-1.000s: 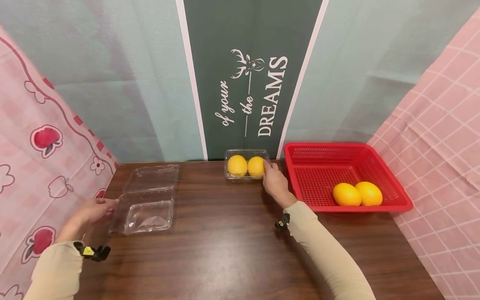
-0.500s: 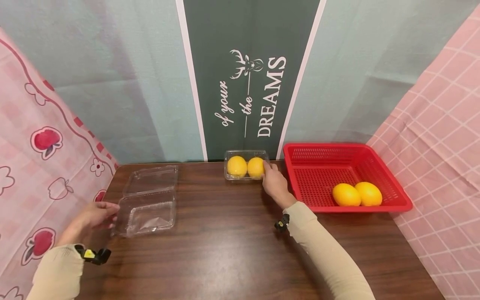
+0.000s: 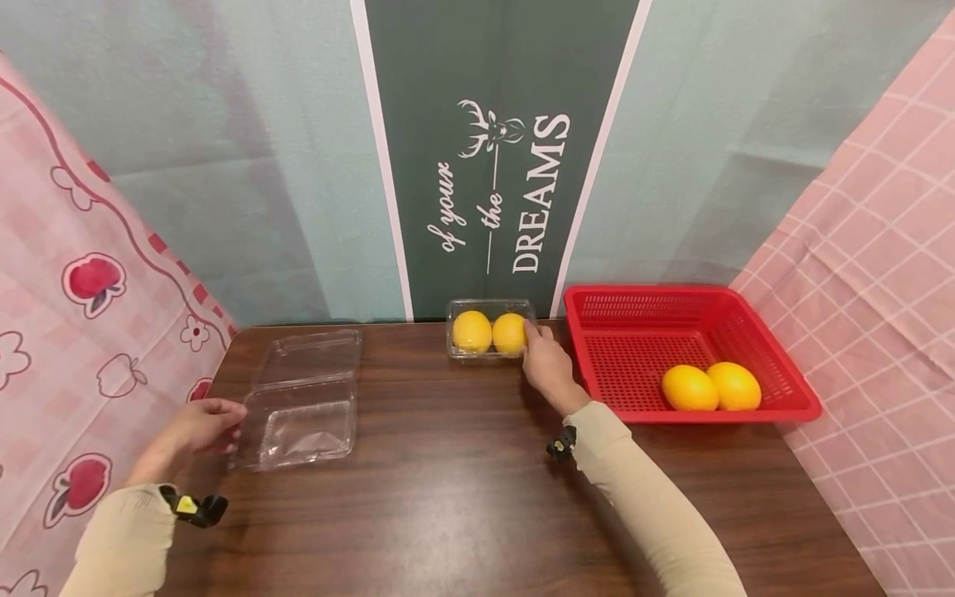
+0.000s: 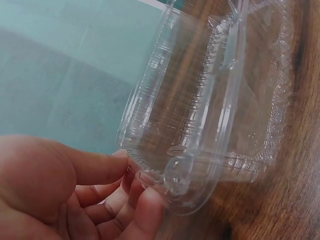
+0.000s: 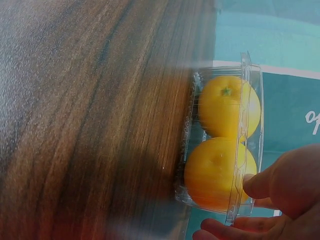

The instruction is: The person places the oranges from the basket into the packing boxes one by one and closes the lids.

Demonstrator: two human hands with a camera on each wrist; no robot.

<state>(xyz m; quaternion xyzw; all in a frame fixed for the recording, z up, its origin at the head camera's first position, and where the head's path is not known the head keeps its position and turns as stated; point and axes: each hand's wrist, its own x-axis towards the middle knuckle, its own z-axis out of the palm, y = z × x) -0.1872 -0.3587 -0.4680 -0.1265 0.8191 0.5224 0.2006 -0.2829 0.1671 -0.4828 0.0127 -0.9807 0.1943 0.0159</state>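
In the head view, my left hand (image 3: 200, 427) is at the left side of an unfolded clear plastic clamshell box (image 3: 309, 435). The left wrist view shows thumb and fingertips pinching a corner of its rim (image 4: 175, 185), with nothing inside the box. Toward the back edge, my right hand (image 3: 550, 365) grips the right end of a second, closed clamshell box (image 3: 492, 307). Two yellow-orange oranges (image 5: 230, 106) sit side by side in that one. The right wrist view has my thumb on the rim and the other fingers on the opposite side, partly hidden.
A red perforated plastic basket (image 3: 612, 352) stands at the right, near my right forearm, with two oranges (image 3: 690, 388) in its front right part. Patterned cloths rise at the back and both sides of the brown wooden table (image 3: 448, 481).
My left hand and the unfolded clamshell box have shifted slightly to the right. My right hand and the closed clamshell box stay in place.
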